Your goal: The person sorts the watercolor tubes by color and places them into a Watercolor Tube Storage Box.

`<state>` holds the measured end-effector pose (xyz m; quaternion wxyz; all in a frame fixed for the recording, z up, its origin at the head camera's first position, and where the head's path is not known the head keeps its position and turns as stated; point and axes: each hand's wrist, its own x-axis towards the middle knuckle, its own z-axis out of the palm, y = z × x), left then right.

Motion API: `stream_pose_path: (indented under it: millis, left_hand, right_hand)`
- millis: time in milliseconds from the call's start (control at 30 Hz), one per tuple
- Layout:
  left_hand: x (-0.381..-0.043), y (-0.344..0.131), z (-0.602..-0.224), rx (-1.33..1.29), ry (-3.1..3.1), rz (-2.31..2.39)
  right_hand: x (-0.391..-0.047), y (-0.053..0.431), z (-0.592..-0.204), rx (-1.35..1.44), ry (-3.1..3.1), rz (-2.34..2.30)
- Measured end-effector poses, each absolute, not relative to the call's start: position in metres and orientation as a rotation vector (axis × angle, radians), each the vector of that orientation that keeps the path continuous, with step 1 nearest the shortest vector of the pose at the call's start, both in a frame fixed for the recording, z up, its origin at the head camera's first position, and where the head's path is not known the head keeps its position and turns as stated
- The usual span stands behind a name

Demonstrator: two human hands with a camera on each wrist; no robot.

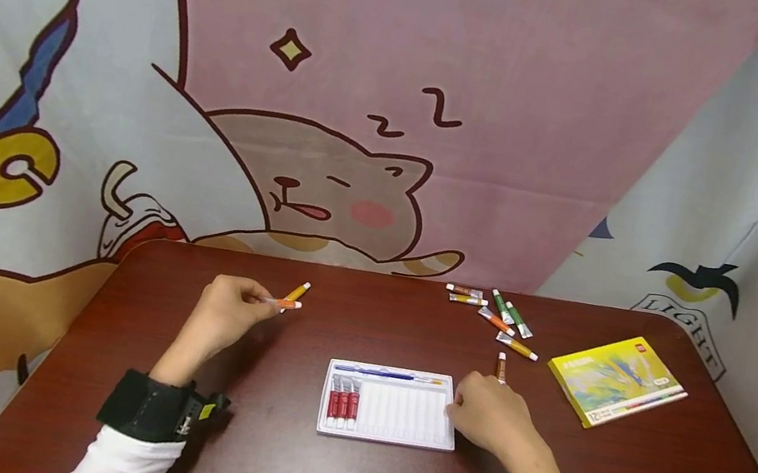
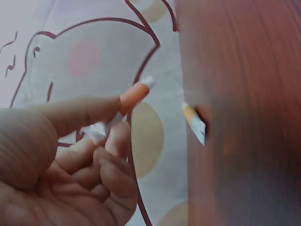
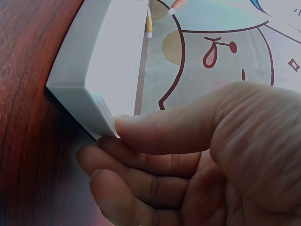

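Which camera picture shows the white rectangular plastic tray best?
The head view: nearly the whole tray shows, with three red paint tubes and a thin blue brush inside. The right wrist view shows only part of it, pinched by the right hand. The left wrist view shows none of it.

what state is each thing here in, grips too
Orange tube: capped, held
Yellow tube beside it: capped, lying on table
Tray: open, partly filled
Red tubes: side by side in tray
Paintbrush: lying in tray
Yellow box: lying flat
Loose tubes: scattered
Left grip: pinches orange tube
Right grip: pinches tray's right edge
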<state>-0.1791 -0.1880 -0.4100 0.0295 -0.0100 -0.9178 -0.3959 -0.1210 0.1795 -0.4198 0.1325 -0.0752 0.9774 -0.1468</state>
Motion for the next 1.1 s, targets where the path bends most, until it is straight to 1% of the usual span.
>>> stream_pose_path:
  millis: [167,300,567,800,967,1100]
  left_hand:
    - [-0.172,-0.173,-0.404,-0.115,-2.794,-1.456]
    - [-0.165,-0.158,-0.400,-0.176,-2.780,-1.539]
    - [-0.150,-0.124,-0.400,-0.307,-2.786,-1.531]
    - [-0.139,-0.094,-0.410,-0.498,-2.804,-1.531]
    - [-0.132,-0.081,-0.414,-0.510,-2.836,-1.510]
    - [-0.128,-0.073,-0.417,-0.464,-2.864,-1.512]
  right_hand:
    - [-0.121,0.180,-0.420,-0.216,2.827,-0.433]
    - [-0.121,0.180,-0.420,-0.222,2.835,-0.428]
    - [-0.122,0.180,-0.419,-0.217,2.831,-0.411]
    - [-0.121,0.181,-0.419,-0.209,2.830,-0.410]
    - [-0.122,0.180,-0.420,-0.220,2.837,-0.415]
    - [-0.122,0.180,-0.420,-0.213,2.829,-0.416]
